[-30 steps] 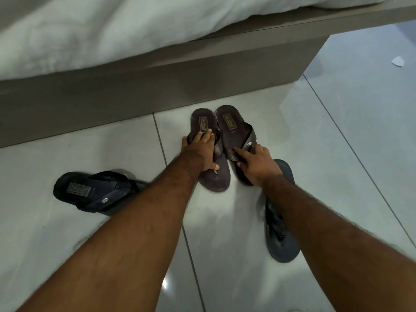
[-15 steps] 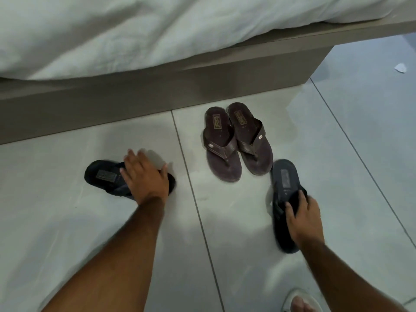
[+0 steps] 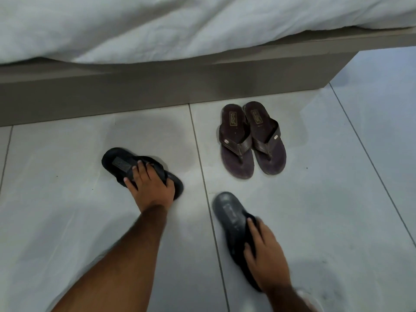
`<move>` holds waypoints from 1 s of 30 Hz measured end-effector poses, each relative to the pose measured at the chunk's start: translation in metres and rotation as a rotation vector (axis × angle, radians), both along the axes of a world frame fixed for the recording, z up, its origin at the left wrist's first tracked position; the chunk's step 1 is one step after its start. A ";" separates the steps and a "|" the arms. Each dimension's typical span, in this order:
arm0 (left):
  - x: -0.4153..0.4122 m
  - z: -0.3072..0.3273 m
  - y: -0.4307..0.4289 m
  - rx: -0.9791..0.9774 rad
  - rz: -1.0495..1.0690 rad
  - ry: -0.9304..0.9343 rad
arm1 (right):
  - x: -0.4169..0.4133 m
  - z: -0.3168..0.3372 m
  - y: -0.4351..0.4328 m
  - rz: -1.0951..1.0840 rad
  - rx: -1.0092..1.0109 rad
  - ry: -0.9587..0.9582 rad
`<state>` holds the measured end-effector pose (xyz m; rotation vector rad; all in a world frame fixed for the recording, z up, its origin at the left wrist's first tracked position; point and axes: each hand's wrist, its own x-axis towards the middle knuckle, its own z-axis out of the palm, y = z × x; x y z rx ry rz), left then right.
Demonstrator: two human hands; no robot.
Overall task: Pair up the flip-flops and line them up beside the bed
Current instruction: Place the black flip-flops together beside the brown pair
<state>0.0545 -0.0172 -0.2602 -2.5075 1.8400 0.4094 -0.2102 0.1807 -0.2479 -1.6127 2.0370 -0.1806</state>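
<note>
Black flip-flops gripped, brown pair already parked by the bed

Left hand was closed over one black flip-flop, right hand over the other, both on the floor. Probably light and bendy; best held by the straps.

Both bare forearms reach forward and down from the lower edge of the view, well apart from each other. The left hand lies palm down at the end of a nearly straight arm, its fingers spread and curled over the strap of a black flip-flop, thumb out to the left side. The right hand sits lower and nearer the body, wrist bent, fingers closed around the strap area of a second dark flip-flop. This hand is slightly blurred.
</note>
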 end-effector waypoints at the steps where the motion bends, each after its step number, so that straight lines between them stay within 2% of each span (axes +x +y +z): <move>1: 0.004 0.000 0.001 -0.001 -0.004 0.001 | 0.014 -0.001 -0.006 0.055 -0.025 0.013; 5: 0.025 -0.002 -0.002 -0.021 -0.029 0.004 | 0.053 0.001 -0.055 0.157 -0.011 0.057; 10: 0.054 -0.004 -0.009 -0.063 -0.096 0.038 | 0.077 0.005 -0.139 0.201 0.054 -0.020; 16: 0.072 -0.009 -0.015 -0.133 -0.197 0.132 | 0.134 0.003 -0.234 0.218 0.037 -0.094; 20: 0.083 -0.012 -0.024 -0.176 -0.227 0.199 | 0.175 -0.001 -0.272 0.270 0.019 0.002; 23: 0.094 -0.011 -0.041 -0.191 -0.187 0.249 | 0.198 -0.005 -0.289 0.310 0.056 -0.033; 30: 0.118 0.000 -0.093 -0.017 -0.188 0.341 | 0.213 -0.009 -0.325 0.347 0.098 0.013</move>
